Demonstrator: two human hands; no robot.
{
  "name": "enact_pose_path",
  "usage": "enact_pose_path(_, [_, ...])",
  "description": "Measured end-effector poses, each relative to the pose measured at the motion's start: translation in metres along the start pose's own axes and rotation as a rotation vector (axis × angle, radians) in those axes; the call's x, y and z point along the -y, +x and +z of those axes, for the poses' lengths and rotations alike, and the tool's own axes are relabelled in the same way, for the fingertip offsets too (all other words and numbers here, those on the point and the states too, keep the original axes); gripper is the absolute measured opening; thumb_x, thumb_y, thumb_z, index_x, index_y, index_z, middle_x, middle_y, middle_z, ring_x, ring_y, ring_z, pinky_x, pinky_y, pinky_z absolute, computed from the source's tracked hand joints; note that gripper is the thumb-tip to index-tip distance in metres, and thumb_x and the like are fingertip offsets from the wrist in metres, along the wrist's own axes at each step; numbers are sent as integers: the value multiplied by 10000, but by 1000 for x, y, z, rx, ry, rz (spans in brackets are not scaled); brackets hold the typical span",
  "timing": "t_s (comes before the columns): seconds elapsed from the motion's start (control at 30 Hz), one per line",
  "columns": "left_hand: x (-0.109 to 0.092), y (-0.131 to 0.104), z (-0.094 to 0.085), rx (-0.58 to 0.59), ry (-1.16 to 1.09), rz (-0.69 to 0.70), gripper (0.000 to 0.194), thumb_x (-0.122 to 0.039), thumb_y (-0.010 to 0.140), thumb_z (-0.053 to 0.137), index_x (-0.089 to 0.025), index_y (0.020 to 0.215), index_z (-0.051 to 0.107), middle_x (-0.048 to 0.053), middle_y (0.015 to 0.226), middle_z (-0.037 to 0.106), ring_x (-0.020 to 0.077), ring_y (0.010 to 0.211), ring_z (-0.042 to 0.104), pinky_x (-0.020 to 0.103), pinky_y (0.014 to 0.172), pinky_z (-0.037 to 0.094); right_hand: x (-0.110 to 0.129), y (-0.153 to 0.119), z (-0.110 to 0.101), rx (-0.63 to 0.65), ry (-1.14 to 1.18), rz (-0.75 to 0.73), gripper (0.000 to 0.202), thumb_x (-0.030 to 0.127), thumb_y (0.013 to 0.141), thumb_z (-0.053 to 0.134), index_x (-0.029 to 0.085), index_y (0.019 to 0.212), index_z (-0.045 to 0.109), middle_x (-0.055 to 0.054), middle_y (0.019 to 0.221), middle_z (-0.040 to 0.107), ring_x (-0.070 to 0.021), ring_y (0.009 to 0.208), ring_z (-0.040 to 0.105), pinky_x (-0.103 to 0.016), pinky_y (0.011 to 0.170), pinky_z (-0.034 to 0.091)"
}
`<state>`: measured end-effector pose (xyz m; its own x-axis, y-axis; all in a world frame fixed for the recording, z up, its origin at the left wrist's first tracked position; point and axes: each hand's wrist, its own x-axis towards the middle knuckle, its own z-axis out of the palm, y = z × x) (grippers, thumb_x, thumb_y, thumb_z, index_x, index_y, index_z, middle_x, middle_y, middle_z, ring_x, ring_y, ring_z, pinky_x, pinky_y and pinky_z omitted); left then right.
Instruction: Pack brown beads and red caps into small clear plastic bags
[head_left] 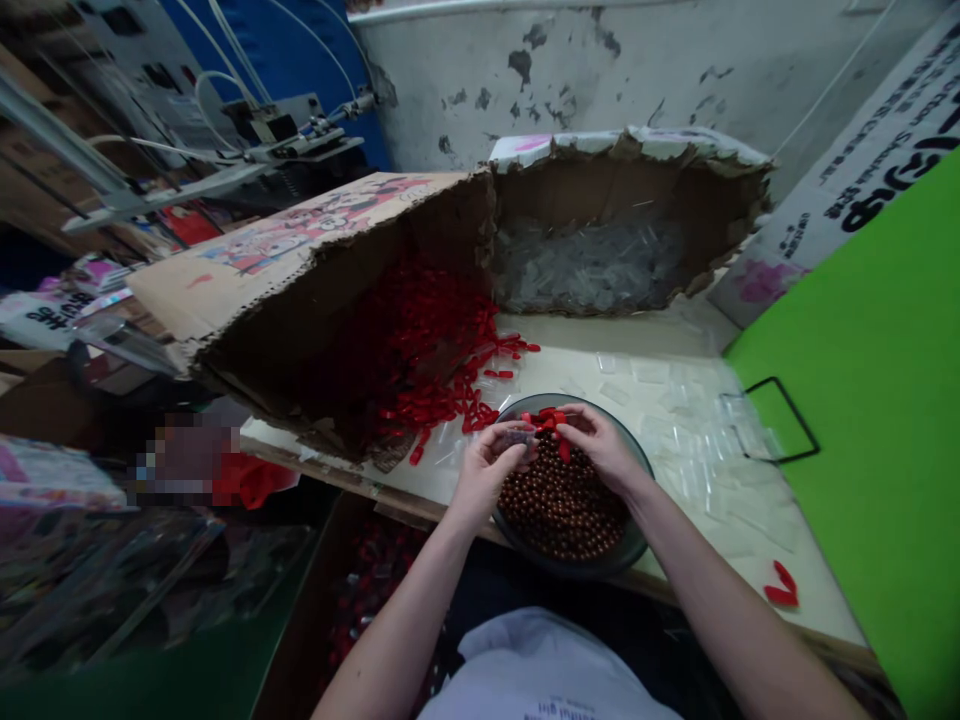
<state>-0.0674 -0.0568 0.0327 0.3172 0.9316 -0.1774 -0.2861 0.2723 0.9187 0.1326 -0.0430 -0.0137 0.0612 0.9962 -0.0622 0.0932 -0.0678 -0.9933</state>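
Over a round bowl (637,540) of shiny brown beads (566,505), both hands are close together. My left hand (491,462) pinches a small clear plastic container (517,438) between thumb and fingers; its contents are too small to tell. My right hand (596,440), just to the right, has its fingers closed on small red plastic pieces (562,425) at the bowl's far rim. More red pieces (442,340) spill from a cardboard box (247,290) lying open behind the left side of the bowl.
A second torn cardboard box (697,185) at the back holds clear plastic pieces (592,265). Clear parts (697,430) lie across the table's right side, with two red pieces (782,585) nearby. A green panel (877,400) borders the right. A machine (277,130) stands at the back left.
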Motion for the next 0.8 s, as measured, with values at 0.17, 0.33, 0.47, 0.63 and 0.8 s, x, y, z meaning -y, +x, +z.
enact_pose_path(0.17, [6,-5,10,50,71,-34,244,-299,802,647,-168,978,542,47,881,701,118,681,644,199,593,458,28,-31,-10,72,441,184,342,340,741,740,287,1068,651,0,1057,683,-109,720,651,-254,703,550])
enact_pose_path(0.33, [10,-7,22,139,195,-23,232,-343,816,621,-183,974,563,7,815,630,99,653,565,187,556,419,46,-46,-11,80,386,131,306,309,723,764,275,1021,704,-14,1027,714,-152,864,663,-284,800,537])
enact_pose_path(0.47, [12,-8,26,192,230,-27,227,-347,836,589,-185,989,548,-15,765,564,90,639,519,187,557,408,54,-48,-12,118,278,104,308,297,724,762,244,1022,707,-25,1001,724,-169,913,661,-314,869,514])
enact_pose_path(0.63, [11,-11,25,193,287,-10,221,-331,864,543,-178,1023,543,-20,743,537,85,616,478,195,566,385,60,-48,-14,156,155,102,336,317,695,773,217,1010,712,-42,992,729,-194,892,675,-353,868,517])
enact_pose_path(0.8, [6,-15,25,161,373,43,196,-322,879,517,-183,1013,556,0,810,568,104,680,500,212,639,402,62,-50,-12,158,83,71,335,330,704,758,208,1013,709,-52,975,735,-203,875,688,-371,856,529])
